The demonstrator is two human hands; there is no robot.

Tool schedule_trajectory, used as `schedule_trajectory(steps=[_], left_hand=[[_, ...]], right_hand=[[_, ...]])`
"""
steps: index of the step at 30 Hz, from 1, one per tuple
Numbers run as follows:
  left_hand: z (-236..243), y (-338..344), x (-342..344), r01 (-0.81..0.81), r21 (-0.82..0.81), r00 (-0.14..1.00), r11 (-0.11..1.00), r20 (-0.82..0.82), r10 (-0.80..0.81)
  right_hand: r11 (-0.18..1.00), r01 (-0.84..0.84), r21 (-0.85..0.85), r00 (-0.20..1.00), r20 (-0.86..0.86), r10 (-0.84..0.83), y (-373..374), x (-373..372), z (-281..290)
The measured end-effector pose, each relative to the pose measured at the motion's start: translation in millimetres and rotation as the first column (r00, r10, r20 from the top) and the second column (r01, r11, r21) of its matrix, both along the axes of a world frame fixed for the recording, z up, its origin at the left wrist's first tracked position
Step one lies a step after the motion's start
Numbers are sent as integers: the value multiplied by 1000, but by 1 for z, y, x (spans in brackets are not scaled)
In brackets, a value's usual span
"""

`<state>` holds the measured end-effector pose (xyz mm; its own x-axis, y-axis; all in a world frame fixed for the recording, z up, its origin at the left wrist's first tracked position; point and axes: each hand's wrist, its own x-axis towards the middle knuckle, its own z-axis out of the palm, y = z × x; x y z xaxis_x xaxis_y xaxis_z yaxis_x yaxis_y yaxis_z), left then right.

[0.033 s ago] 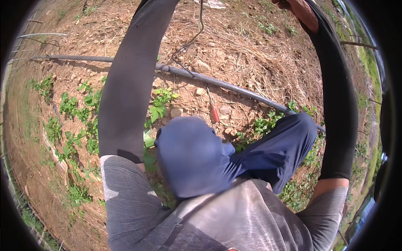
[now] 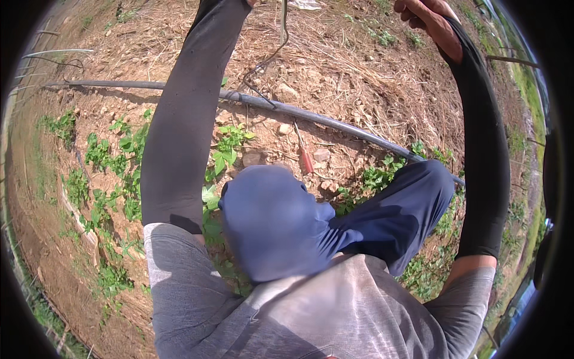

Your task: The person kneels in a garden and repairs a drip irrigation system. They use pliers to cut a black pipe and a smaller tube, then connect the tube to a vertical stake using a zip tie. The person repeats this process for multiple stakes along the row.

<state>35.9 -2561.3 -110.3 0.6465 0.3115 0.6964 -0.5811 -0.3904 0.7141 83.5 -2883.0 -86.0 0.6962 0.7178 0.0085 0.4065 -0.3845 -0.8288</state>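
Both my arms, in black sleeves, reach up to the top edge of the head view. Of my left hand (image 2: 252,2) only a sliver of skin shows past the cuff; its fingers are cut off by the edge. My right hand (image 2: 431,21) is partly in view at the upper right, its fingers bent and drawn together. Whatever they may hold lies out of sight. Between the arms, a thin dark tube (image 2: 276,57) runs down from the top edge to a grey pipe (image 2: 323,118). A screwdriver with a red handle (image 2: 307,161) lies on the soil below the pipe.
My bent knees in blue trousers (image 2: 272,221) fill the lower middle. Leafy green plants (image 2: 101,152) grow at the left, with more (image 2: 382,176) beside my right knee. Dry straw (image 2: 382,84) and stones (image 2: 287,93) cover the ground beyond the pipe.
My right hand has come slightly lower, so more of its fingers show. A bit of skin now shows at my left cuff. The screwdriver lies where it was.
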Motion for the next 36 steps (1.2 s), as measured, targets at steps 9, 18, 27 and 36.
schedule_trajectory(steps=[9,18,27,36], left_hand=[[-249,-69,-210,730,562,679,388,-658,-324],[-294,-124,-239,781,622,522,-56,-700,-487],[-282,-128,-223,780,586,463,-218,-775,-429],[-228,-129,-210,780,604,626,163,-758,-183]], right_hand=[[507,847,162,461,-699,-547,-278,-242,-137],[-7,995,-104,-78,-702,-708,-277,-461,-275],[-191,942,-278,-277,-316,-907,-296,-514,-291],[-632,617,-469,-557,307,-772,-432,-498,-342]])
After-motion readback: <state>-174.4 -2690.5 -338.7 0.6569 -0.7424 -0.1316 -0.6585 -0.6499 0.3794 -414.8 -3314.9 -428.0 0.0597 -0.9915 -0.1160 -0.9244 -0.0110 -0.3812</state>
